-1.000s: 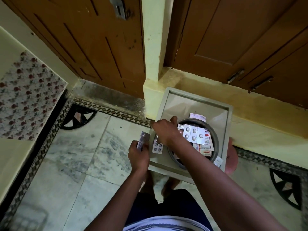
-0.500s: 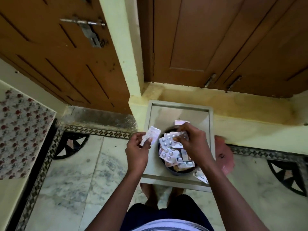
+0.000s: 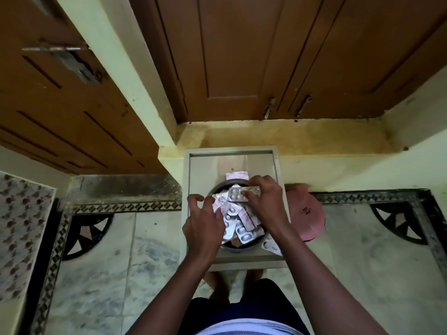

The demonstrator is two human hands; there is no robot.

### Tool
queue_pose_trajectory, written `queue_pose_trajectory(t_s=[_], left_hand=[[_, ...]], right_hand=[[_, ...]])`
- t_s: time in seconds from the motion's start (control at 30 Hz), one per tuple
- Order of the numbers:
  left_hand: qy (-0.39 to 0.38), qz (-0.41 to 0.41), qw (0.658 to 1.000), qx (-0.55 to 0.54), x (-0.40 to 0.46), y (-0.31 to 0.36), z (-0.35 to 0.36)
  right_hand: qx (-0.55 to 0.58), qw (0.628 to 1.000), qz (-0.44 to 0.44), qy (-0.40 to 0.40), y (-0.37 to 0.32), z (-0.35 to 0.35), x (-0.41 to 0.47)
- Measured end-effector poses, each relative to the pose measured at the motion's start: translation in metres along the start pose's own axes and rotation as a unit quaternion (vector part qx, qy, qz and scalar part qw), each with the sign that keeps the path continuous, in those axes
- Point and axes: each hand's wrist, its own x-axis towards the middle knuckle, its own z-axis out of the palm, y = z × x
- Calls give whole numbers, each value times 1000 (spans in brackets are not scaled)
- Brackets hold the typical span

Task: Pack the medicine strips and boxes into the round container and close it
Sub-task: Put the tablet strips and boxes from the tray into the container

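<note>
A dark round container [image 3: 238, 247] stands on a small grey stool [image 3: 232, 155] and is heaped with silver medicine strips [image 3: 233, 226]. My right hand [image 3: 264, 201] is over its far right side, fingers pinching a silver blister strip [image 3: 238, 193]. At the container's left rim my left hand [image 3: 204, 226] presses on a white strip [image 3: 219, 203], fingers spread. A white box [image 3: 237, 175] lies behind the container. One strip [image 3: 271, 245] rests on the stool at the front right. A pink round lid [image 3: 306, 213] lies on the floor to the stool's right.
The stool stands against a yellow ledge [image 3: 290, 139] below brown wooden doors [image 3: 242, 56]. Marble floor [image 3: 108, 262] with black patterned borders spreads left and right. A floral cloth [image 3: 21, 228] covers a surface at far left. My feet show under the stool.
My left hand has brought its strip from beside the stool over the container's left rim. My right hand shifted to the far right side and now pinches a blister strip. The camera tilted up.
</note>
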Motion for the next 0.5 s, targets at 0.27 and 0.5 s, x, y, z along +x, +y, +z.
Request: queue_pose_trajectory(t_s=[0.27,0.5], left_hand=[[-8,35,994,105,4,-13,5],[11,58,994,89,15,-19,17]], right_hand=[[-214,969,-115,-46,9,18,-17],[-275,950,-122,-85,9,25,-16]])
